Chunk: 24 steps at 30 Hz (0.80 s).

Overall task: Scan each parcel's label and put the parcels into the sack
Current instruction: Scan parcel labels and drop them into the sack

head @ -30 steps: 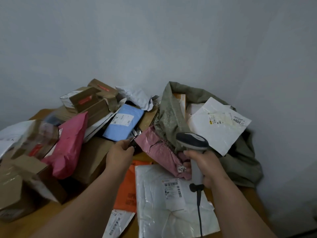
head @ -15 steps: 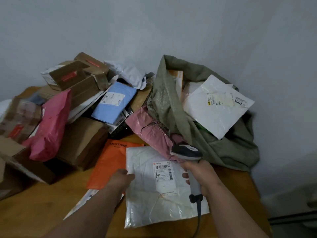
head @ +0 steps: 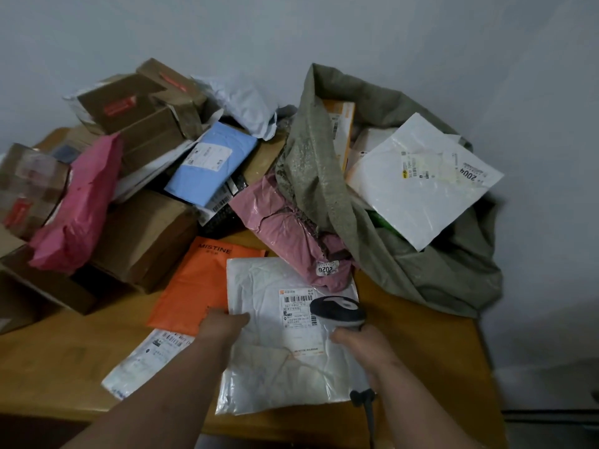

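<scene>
Fingers: left hand (head: 223, 323) grips the left edge of the white parcel (head: 275, 358); right hand (head: 359, 343) wraps the scanner (head: 338, 311) over its label (head: 299, 311).
Room: bare table (head: 418, 335) lies between parcel and sack (head: 437, 264).
Writing: orange mailer (head: 191, 286) reads "MISTINE"; pink bag (head: 291, 241) sticker "2026".

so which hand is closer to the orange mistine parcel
Left. The left hand rests at the left edge of the white parcel, right against the orange parcel. The right hand grips the scanner over the white parcel's label, farther right.
</scene>
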### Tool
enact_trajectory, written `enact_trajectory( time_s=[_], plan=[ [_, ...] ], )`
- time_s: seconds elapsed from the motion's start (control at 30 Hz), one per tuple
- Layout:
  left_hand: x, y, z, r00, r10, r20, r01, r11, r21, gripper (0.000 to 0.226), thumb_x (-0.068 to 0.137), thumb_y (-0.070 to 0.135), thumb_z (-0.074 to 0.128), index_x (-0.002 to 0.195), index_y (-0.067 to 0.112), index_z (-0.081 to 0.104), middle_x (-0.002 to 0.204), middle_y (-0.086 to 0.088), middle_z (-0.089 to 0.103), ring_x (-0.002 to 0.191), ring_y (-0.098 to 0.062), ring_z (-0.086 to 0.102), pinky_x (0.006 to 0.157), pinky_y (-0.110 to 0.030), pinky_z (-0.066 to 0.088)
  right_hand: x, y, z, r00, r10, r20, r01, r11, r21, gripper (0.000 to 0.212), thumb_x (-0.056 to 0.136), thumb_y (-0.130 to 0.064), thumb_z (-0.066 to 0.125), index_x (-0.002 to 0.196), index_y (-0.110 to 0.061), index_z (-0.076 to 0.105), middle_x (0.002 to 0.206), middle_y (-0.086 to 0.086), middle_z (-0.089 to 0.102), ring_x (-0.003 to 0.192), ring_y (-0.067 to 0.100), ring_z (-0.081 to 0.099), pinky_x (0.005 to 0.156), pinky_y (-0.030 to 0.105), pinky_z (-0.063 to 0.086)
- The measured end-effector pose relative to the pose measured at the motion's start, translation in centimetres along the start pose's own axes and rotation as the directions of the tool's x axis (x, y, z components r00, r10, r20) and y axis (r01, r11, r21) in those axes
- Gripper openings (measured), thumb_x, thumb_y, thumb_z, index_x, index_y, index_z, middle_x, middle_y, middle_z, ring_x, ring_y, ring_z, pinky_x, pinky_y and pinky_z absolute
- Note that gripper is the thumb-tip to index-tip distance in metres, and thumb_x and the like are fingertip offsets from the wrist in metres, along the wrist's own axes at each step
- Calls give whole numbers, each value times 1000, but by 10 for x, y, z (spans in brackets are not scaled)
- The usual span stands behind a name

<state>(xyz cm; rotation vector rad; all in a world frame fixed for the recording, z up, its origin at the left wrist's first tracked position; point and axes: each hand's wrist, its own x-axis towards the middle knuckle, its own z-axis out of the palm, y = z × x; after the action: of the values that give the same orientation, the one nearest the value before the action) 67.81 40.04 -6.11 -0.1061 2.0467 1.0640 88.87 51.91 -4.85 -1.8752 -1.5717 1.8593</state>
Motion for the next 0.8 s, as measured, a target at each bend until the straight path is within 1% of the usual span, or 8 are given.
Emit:
enact_trajectory(
  time_s=[0.07,0.17,0.3,0.4,0.5,0.57,0.7,0.8],
  plan=[
    [-3,-2,-3,999,-48,27,49,998,-48,34,87,10,74,115,-5,61,99,-21,65,95,-42,63,84,-53,55,-1,0,1,1000,-6,0,6,1000,-16,14,82,-16,74,84,-21,61,92,-1,65,85,14,59,62,27,43],
    [-8,-5,-6,993,-69,91,80,988,-132,42,87,8,75,124,-3,58,103,-23,67,85,-38,64,64,-39,55,-4,0,0,1000,-11,-2,11,999,-31,12,80,-17,73,86,-20,63,94,2,67,87,17,62,65,29,47],
    [-7,-6,-12,989,-36,145,62,981,-182,34,90,6,70,122,5,58,109,-23,66,95,-42,65,81,-56,57,-13,4,6,1000,7,-9,-6,999,35,15,77,-14,74,91,-16,68,94,8,72,92,27,68,79,37,55],
    [-8,-6,-21,983,34,179,10,971,-239,19,93,2,64,108,13,63,102,-21,71,90,-43,69,74,-57,58,-24,6,14,1000,1,-12,1,995,102,15,76,-9,74,91,-11,73,88,13,76,90,33,71,84,44,56],
    [-11,-11,-37,982,97,164,-53,965,-257,18,93,3,64,106,16,65,99,-19,73,88,-43,70,73,-61,58,-34,4,24,999,-45,-11,46,989,143,14,75,-6,74,88,-13,75,72,0,75,71,20,70,74,39,54],
    [-13,-15,-51,980,122,157,-76,958,-275,19,93,5,64,108,16,66,99,-19,73,88,-44,71,73,-64,57,-41,2,30,997,-72,-6,72,980,184,15,75,-4,74,88,-10,75,70,1,72,61,17,65,68,36,52],
    [-17,-25,-78,975,163,152,-107,940,-323,18,95,8,64,109,18,65,99,-18,74,89,-45,70,72,-65,57,-62,-3,42,992,-119,49,107,974,200,13,78,-6,77,90,-10,75,66,3,67,55,15,63,59,30,52],
    [-21,-28,-94,968,191,164,-121,923,-365,17,96,7,62,109,18,65,95,-17,75,88,-44,71,71,-64,57,-77,-3,54,984,-151,99,129,972,196,15,80,-7,77,94,-13,74,65,2,66,54,12,63,60,30,53]
  ],
)
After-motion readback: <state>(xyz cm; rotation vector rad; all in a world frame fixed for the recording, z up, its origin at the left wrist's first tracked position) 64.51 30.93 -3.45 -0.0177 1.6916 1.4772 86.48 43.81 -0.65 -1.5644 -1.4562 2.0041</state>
